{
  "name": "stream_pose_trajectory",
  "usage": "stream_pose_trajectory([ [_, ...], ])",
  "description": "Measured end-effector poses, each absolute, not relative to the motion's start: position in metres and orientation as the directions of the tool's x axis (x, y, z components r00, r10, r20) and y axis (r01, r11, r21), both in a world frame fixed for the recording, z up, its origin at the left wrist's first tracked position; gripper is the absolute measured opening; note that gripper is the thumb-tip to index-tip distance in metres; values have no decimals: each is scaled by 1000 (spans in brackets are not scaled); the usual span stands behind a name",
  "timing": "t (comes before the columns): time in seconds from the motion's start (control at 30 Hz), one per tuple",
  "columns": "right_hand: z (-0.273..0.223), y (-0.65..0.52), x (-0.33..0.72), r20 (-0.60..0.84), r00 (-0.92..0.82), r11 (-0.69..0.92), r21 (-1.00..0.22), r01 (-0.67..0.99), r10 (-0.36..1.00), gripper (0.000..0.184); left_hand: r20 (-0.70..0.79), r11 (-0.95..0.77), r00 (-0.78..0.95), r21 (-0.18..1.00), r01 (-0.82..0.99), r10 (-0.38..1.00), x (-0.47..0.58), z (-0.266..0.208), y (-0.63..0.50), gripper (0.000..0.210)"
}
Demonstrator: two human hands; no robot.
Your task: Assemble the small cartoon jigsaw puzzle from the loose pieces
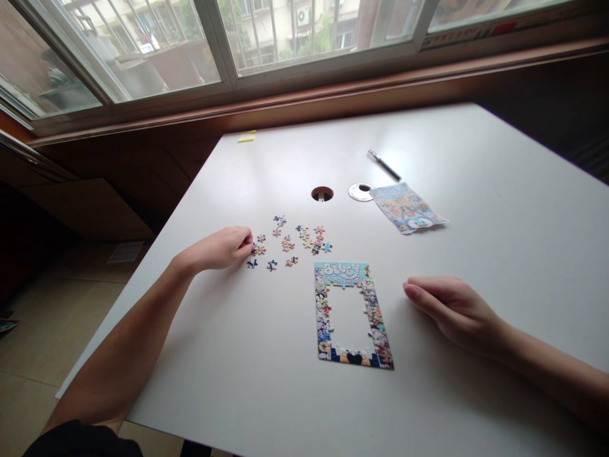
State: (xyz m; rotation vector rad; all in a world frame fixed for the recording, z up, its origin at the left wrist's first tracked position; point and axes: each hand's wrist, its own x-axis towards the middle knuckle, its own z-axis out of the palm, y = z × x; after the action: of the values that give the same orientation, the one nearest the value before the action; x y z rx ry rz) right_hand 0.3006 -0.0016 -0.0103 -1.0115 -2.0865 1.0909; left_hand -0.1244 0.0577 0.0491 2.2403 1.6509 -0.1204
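Found loose puzzle pieces (287, 243) scattered about the centre of the frame, directly right of the left hand (223, 247). Rated left hand the nearer; placed right hand (450, 311) well apart from the pieces, at right of frame. Located puzzle board (341, 273) with a bare middle below and right of the pieces, just left of the right hand. Traced its long axis from centre to lower frame, leaning slightly rightward at the bottom. Observed left forearm (137, 336) rising from lower left, wrist bent rightward, fingers curled, tips together at the leftmost pieces. Could not confirm a piece within the pinch. Observed right forearm (556, 374) entering from lower right, hand apparently resting on the table (238, 381), fingers curled together; saw nothing in its grasp.
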Motion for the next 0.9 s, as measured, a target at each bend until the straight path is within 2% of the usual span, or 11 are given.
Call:
stream_pose_trajectory([
  [0.2,-11,-2,301,131,-552,375,-856,356,824,43,-271,-263,324,236,935,906,-123,50,57,14],
  [0.67,-8,-2,300,144,-554,383,-857,344,820,43,-268,-284,346,246,927,899,-126,48,59,23],
  [0.9,-9,-1,299,132,-548,372,-858,354,826,44,-270,-274,337,244,930,902,-124,48,59,17],
])
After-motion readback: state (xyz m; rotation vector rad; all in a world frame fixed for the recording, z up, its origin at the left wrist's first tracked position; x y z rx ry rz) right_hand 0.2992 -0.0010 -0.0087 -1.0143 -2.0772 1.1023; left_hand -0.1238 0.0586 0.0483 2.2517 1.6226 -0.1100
